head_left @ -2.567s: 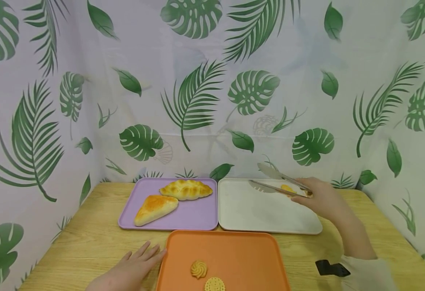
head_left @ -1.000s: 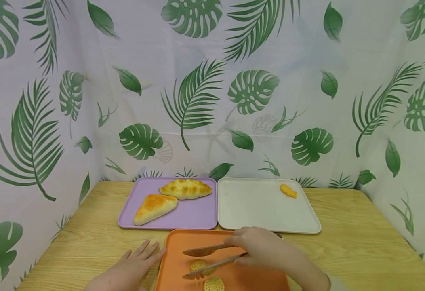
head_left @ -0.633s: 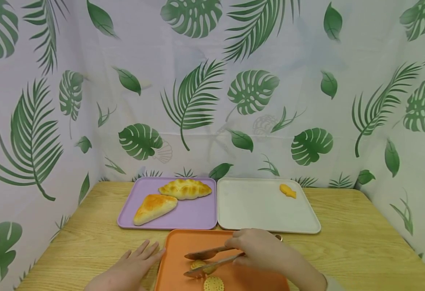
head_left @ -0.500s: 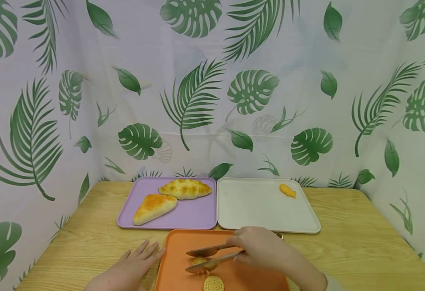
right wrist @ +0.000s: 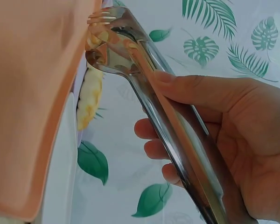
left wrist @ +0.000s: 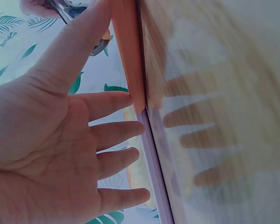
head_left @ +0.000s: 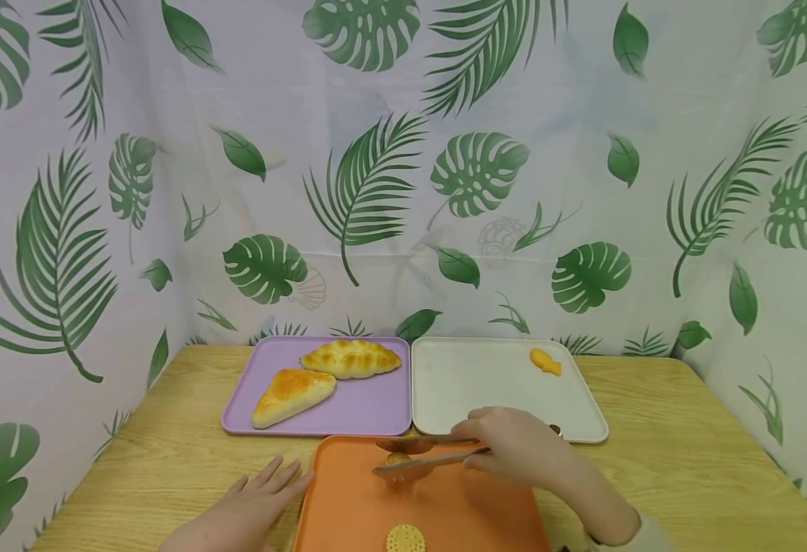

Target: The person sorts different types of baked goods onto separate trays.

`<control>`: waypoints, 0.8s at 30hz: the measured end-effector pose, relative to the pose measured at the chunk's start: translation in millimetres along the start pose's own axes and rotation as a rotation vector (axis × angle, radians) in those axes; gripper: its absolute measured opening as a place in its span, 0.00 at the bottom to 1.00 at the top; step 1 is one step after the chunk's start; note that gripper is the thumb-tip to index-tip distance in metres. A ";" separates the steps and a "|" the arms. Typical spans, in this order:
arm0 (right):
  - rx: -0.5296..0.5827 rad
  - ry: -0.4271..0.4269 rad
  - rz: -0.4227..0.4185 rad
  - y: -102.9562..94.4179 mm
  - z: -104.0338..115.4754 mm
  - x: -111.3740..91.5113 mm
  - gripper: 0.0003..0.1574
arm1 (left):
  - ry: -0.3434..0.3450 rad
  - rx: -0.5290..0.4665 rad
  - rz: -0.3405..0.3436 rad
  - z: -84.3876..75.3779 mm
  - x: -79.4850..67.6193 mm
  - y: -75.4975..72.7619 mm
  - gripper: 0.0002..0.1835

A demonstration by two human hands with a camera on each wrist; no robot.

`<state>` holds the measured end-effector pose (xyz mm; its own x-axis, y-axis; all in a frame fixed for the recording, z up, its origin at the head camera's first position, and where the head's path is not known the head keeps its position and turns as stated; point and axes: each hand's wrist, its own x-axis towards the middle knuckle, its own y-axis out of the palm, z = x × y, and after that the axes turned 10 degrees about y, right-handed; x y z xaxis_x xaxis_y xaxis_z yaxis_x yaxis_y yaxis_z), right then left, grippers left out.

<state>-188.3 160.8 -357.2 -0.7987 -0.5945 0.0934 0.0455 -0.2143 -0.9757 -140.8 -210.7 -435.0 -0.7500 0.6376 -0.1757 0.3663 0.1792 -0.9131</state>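
My right hand (head_left: pixel 514 445) grips metal food tongs (right wrist: pixel 163 126), thumb on one arm and fingers around the other. Between the tong tips is a swirl cookie (head_left: pixel 398 458), partly hidden by the near arm, above the back part of the orange tray (head_left: pixel 472 514). A round cookie (head_left: pixel 406 539) with small holes lies near that tray's front. My left hand (head_left: pixel 241 506) is spread flat, palm down, with fingertips at the orange tray's left edge; the left wrist view shows its fingers straight and holding nothing.
Behind the orange tray stand a purple tray (head_left: pixel 369 410) on the left and a white tray (head_left: pixel 472 391) on the right. The purple one bears a triangular bread (head_left: pixel 293 397) and a braided bread (head_left: pixel 350 359). A fish-shaped cracker (head_left: pixel 545 361) lies on the white one.
My right hand came from the white tray to the orange tray, closed the tongs on the swirl cookie and carried it toward the back. The left hand has stayed put.
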 end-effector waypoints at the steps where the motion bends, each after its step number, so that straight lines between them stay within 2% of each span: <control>1: 0.005 0.005 -0.006 -1.9 -2.4 -0.7 0.13 | -0.002 -0.002 0.002 0.1 0.2 0.0 0.51; 6: 0.007 0.046 -0.040 -11.0 -17.2 -7.7 0.13 | -0.012 -0.002 0.008 0.6 1.6 -0.1 0.51; 13: 0.000 0.155 -0.085 -26.8 -45.5 -26.8 0.17 | -0.018 -0.015 0.015 0.7 0.6 -0.3 0.51; 24: 0.015 0.351 -0.057 -45.2 -92.2 -60.9 0.21 | 0.005 -0.014 -0.003 -0.1 -1.8 -0.7 0.52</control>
<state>-197.1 278.2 -337.0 -0.9575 -0.2796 0.0708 0.0021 -0.2524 -0.9676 -139.7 -211.9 -434.0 -0.7484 0.6407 -0.1712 0.3717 0.1915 -0.9084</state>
